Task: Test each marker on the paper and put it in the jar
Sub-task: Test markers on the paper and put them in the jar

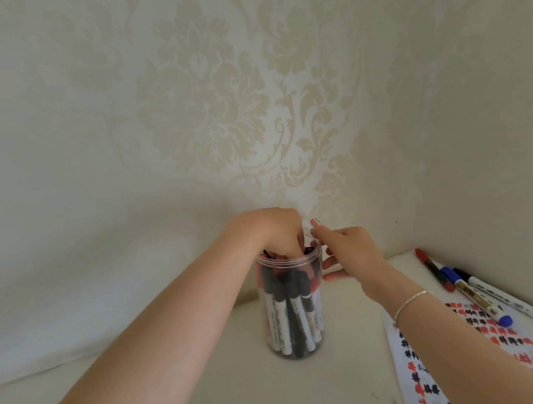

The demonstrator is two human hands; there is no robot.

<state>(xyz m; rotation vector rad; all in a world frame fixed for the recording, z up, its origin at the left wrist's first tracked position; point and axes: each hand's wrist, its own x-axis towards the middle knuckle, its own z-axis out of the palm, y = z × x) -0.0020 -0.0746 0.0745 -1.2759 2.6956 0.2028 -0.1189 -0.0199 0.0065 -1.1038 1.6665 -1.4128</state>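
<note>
I cannot read the print on the marker barrels. The clear jar (292,310) stands upright on the table (211,386), packed with black- and red-capped markers (283,317). My left hand (274,230) reaches into its mouth; its grip is hidden. My right hand (351,252) touches the rim with fingers extended. The paper (488,359) shows red and black test marks.

Cream damask wallpaper (217,109) is covering the walls meeting in a corner, soft light falling across the pale tabletop (211,386) below.
</note>
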